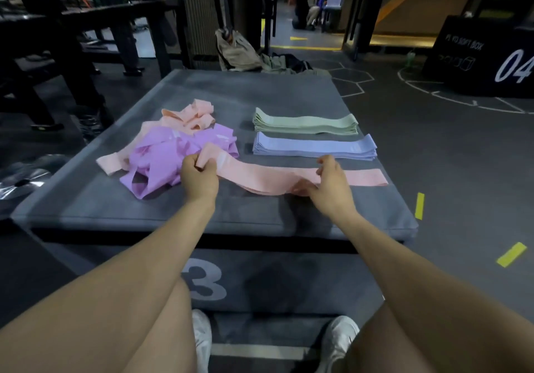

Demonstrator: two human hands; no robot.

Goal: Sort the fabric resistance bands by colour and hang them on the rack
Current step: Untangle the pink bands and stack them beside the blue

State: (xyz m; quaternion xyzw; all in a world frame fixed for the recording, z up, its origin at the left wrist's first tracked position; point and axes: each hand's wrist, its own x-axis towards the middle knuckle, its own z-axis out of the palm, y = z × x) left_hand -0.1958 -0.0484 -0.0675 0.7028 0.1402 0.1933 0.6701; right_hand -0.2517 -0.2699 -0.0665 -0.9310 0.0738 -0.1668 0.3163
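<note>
Two neat stacks of bands lie at 1 o'clock, one green stack [305,124] and one blue stack [315,147], one messy pile [167,153] of pink and purple bands sits at 11 o'clock, and two hands, left hand [199,177] and right hand [329,186], hold one pink band [277,177].

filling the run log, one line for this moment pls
left hand grips pink band | right hand pinches it | green stack, blue stack folded
</note>
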